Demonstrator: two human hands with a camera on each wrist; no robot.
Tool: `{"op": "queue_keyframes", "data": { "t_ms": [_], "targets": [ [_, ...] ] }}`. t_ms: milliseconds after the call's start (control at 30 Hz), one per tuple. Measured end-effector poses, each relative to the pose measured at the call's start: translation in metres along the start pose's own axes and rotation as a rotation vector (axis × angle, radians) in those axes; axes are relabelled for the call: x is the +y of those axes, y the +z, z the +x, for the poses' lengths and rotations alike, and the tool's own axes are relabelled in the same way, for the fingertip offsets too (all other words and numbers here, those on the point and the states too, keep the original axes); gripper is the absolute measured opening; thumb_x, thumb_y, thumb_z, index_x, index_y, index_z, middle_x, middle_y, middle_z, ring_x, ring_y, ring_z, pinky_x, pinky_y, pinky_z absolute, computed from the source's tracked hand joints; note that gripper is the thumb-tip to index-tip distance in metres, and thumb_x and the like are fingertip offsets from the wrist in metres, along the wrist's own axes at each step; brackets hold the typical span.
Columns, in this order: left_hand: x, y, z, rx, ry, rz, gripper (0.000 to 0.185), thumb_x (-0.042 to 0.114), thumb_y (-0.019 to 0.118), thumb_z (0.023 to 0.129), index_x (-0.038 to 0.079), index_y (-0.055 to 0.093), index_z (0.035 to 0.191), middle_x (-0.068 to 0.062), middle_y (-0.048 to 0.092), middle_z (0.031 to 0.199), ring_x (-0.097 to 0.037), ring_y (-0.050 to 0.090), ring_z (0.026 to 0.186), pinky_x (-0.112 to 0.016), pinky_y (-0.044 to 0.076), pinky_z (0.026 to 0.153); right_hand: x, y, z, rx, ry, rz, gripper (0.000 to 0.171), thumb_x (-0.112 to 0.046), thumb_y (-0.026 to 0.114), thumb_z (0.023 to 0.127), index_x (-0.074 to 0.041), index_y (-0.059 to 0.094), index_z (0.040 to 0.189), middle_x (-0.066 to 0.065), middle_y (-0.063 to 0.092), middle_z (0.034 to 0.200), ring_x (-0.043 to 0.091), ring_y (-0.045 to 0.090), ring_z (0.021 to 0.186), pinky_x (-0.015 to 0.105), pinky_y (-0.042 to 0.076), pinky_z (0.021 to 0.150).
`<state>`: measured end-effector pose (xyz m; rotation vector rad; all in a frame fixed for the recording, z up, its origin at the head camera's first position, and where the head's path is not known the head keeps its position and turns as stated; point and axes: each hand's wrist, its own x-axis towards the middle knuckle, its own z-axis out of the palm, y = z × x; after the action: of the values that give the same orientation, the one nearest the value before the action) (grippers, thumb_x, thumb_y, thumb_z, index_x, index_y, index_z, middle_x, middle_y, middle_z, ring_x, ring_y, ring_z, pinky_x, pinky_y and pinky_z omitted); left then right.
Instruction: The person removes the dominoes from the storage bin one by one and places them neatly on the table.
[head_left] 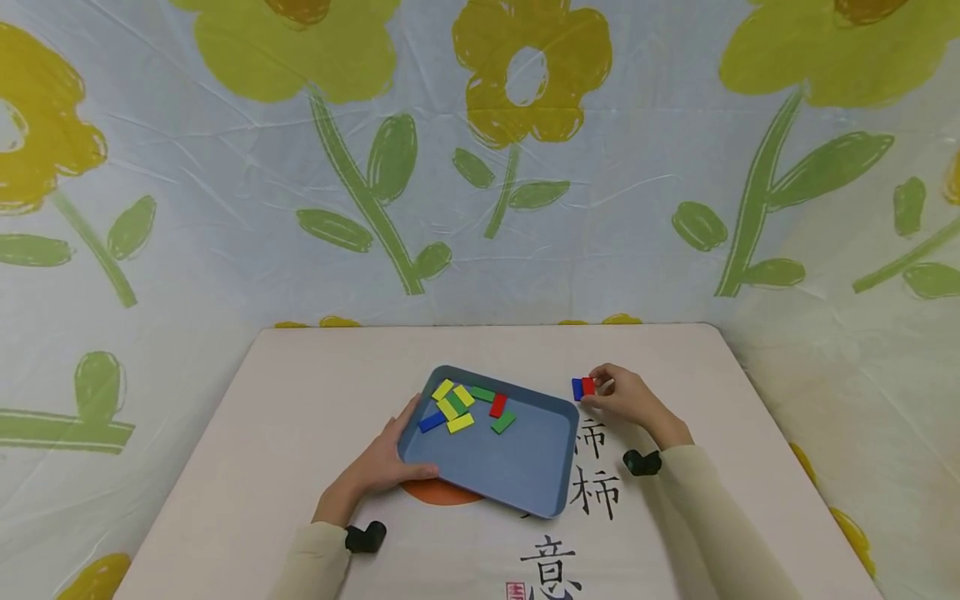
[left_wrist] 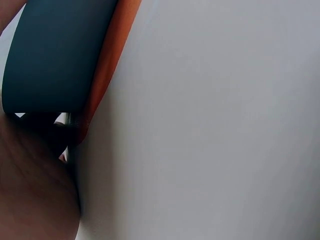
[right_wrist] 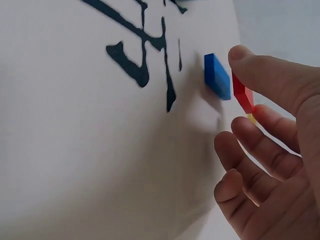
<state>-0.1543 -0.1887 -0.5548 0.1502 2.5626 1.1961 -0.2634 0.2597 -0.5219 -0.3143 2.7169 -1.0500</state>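
Note:
My left hand grips a blue-grey tray at its left corner, the thumb lying along the near rim. Several small yellow, green, blue and red blocks lie in the tray's far left part, among them a red block and a green block. Just beyond the tray's right end, my right hand pinches a red block between thumb and index finger, its other fingers loosely curled. Close beside that one, a blue block rests on the table. In the left wrist view the tray's side fills the upper left.
A paper with black brush characters and an orange shape lies under and beside the tray on the pale table. A flower-printed cloth hangs behind the table and along both sides.

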Motion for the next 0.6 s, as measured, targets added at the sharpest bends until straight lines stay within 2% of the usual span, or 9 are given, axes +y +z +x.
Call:
{"op": "queue_keyframes", "data": {
  "t_ms": [167, 600],
  "targets": [
    [-0.002, 0.001, 0.000, 0.000, 0.007, -0.006, 0.118, 0.059, 0.085, 0.076, 0.049, 0.006, 0.163, -0.014, 0.014, 0.173, -0.049, 0.002, 0.158, -0.078, 0.021, 0.115, 0.005, 0.001, 0.001, 0.009, 0.014, -0.024, 0.050, -0.025, 0.083, 0.088, 0.000, 0.060, 0.124, 0.014, 0.063, 0.110, 0.029, 0.062, 0.101, 0.046, 0.057, 0.092],
    [-0.001, 0.000, -0.001, -0.001, 0.017, -0.008, 0.118, 0.057, 0.085, 0.076, 0.048, 0.006, 0.164, -0.012, 0.014, 0.173, -0.050, 0.001, 0.157, -0.078, 0.021, 0.115, 0.014, 0.004, 0.008, 0.023, -0.049, -0.057, 0.046, -0.020, 0.084, 0.087, 0.003, 0.062, 0.120, 0.014, 0.062, 0.104, 0.027, 0.059, 0.093, 0.042, 0.055, 0.086]
  ]
}}
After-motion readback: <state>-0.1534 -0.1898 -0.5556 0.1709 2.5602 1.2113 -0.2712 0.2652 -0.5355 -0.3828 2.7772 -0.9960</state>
